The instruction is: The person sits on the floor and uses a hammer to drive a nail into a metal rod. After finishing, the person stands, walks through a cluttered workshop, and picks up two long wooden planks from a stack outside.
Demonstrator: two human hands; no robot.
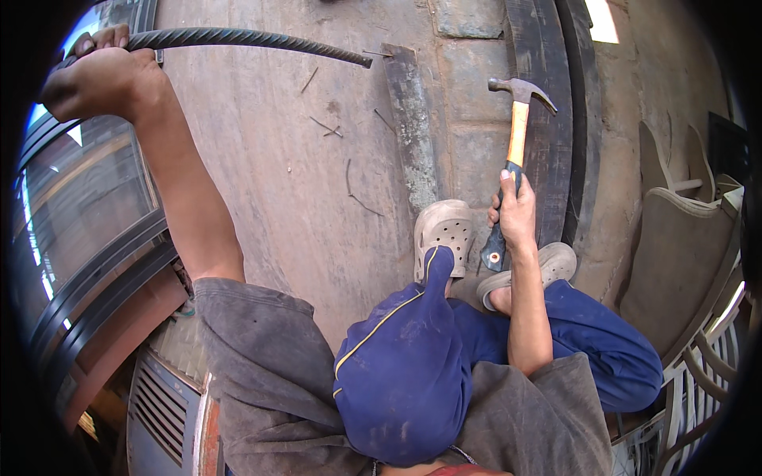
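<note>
At the upper left, my left hand (99, 75) is closed round one end of a ribbed steel bar (246, 37). The bar reaches to the right, and its free end lies over a nail (377, 54) at the top of a narrow wooden board (410, 131), or close beside it; I cannot tell if they touch. My right hand (516, 210) grips a claw hammer (520, 119) by its black and orange handle. The hammer head points away from me, above a dark wooden beam (548, 159). Several bent nails (349, 186) lie on the floor between the hands.
Beige clogs (443, 230) are on my feet, close under the hammer handle. Dark framed glass panels (87, 190) stand along the left, with a grey louvred metal box (163, 408) below. On the right are a brown chair (675, 262) and a white slatted piece (698, 389).
</note>
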